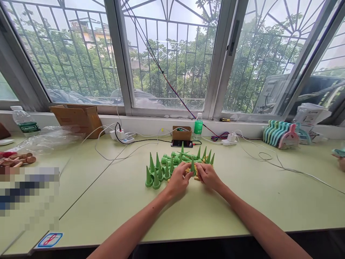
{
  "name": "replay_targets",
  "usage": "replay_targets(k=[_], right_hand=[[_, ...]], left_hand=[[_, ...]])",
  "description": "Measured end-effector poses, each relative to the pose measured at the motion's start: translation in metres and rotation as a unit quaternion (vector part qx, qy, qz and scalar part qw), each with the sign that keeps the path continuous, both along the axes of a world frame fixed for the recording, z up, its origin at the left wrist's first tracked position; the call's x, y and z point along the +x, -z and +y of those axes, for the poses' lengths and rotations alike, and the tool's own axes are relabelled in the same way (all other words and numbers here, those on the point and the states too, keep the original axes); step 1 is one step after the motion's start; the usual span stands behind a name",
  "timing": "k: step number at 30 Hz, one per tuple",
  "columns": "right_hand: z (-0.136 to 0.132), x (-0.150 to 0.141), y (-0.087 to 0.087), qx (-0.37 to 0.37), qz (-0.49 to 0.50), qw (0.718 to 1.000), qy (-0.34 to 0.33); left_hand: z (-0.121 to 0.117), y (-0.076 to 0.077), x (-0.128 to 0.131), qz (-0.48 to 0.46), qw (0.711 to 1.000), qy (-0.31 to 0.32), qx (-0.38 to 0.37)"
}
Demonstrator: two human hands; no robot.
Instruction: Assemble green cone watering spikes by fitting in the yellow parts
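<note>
My left hand [180,179] is closed around an upright green plastic spike [192,167], its thumb and fingers at the spike's left side. Close against the same spike, my right hand [209,176] has its fingers pinched together at the right; what they hold, if anything, is too small to make out. Beside my left hand stand several more green cone-shaped spikes [156,180] with round ridged bases. Behind both hands lie other green spikes [167,158] on their sides. Small yellow pieces [196,177] show on the table between and under my hands, partly hidden.
A phone [182,143], a small cardboard box [182,133] and a green-labelled bottle [198,126] stand at the back. White cables [280,166] cross the table [102,212]. Pastel plastic hangers [280,135] are at right, near another person's hand [341,162]. Wooden pieces [17,160] lie at left.
</note>
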State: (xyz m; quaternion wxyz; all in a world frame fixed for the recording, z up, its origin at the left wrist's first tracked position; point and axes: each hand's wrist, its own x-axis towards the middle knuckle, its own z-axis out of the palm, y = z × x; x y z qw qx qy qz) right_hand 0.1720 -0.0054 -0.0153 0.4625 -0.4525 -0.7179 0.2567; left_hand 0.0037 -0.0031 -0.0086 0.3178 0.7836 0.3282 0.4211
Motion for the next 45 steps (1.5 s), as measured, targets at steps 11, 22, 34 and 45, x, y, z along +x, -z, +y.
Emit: replay_targets(k=[11, 22, 34, 45], right_hand=[[0.000, -0.001, -0.002, 0.024, 0.026, 0.999, 0.029], [-0.002, 0.000, -0.001, 0.007, 0.027, 0.999, -0.032], [-0.002, -0.001, 0.000, -0.044, 0.066, 0.996, -0.037], [-0.003, -0.003, -0.004, -0.030, 0.059, 0.998, -0.023]], left_hand=[[0.004, 0.001, 0.003, -0.077, 0.981, -0.053, -0.168], [0.000, -0.011, 0.001, -0.130, 0.949, 0.047, -0.282], [0.001, -0.006, -0.002, -0.142, 0.963, 0.058, -0.222], [0.003, -0.003, -0.001, -0.106, 0.984, 0.006, -0.142]])
